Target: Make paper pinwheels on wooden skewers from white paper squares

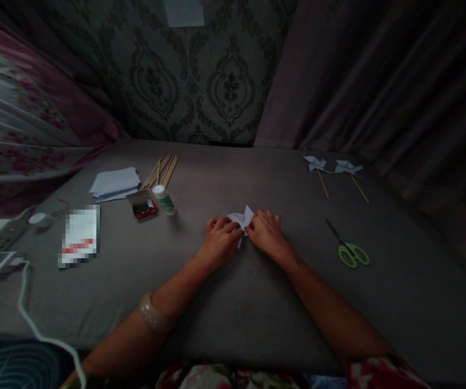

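Note:
A small white paper pinwheel (243,218) lies at the middle of the grey-covered table, one pointed blade sticking up. From the left, my left hand (221,237) presses on it with bent fingers. Across from it, my right hand (266,232) pinches the other side of the paper, fingers curled. Both hands hide much of the pinwheel, and its centre cannot be made out clearly. Green-handled scissors (350,248) rest to the right of my right hand. Beyond my left hand stands a white and green glue bottle (164,200).
At the far right lie two finished-looking pinwheels on sticks (323,182). Wooden sticks (164,170), a stack of white paper (116,182) and an opened small red box (144,208) sit at the left. A blurred packet (79,235), a power strip (4,237) and a white cable (24,294) occupy the left edge.

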### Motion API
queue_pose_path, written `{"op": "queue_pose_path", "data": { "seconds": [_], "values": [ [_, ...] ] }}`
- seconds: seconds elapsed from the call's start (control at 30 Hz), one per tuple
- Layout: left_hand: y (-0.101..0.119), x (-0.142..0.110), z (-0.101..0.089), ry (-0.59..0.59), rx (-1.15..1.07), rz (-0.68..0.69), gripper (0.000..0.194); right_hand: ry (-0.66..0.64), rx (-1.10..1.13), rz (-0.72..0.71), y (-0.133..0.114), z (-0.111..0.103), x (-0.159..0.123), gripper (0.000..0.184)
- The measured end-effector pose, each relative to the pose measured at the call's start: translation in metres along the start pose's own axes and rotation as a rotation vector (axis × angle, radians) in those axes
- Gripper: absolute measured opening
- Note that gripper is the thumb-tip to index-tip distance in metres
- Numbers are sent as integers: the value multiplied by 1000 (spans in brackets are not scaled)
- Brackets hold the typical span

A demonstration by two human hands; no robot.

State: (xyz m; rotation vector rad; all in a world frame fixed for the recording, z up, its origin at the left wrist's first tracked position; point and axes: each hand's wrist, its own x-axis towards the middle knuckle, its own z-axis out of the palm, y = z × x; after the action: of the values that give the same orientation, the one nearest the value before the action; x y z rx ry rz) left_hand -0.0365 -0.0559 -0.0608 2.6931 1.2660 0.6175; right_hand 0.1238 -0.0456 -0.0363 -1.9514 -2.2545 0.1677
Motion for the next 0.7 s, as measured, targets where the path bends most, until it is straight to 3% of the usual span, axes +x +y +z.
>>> {"op": "queue_pose_path", "data": {
  "seconds": [0.17,0.4,0.53,0.7],
  "values": [
    [2,0,-2,-17,31,-1,27,1,-23,6,-5,-2,-2,18],
    [3,-1,-1,19,45,9,26,150,43,18,-1,-1,-13,20],
    [2,-2,2,42,48,13,24,199,112,-64,7,1,-22,23],
    [3,-2,3,39,65,8,25,162,104,-168,6,4,-30,29]
  ]
}}
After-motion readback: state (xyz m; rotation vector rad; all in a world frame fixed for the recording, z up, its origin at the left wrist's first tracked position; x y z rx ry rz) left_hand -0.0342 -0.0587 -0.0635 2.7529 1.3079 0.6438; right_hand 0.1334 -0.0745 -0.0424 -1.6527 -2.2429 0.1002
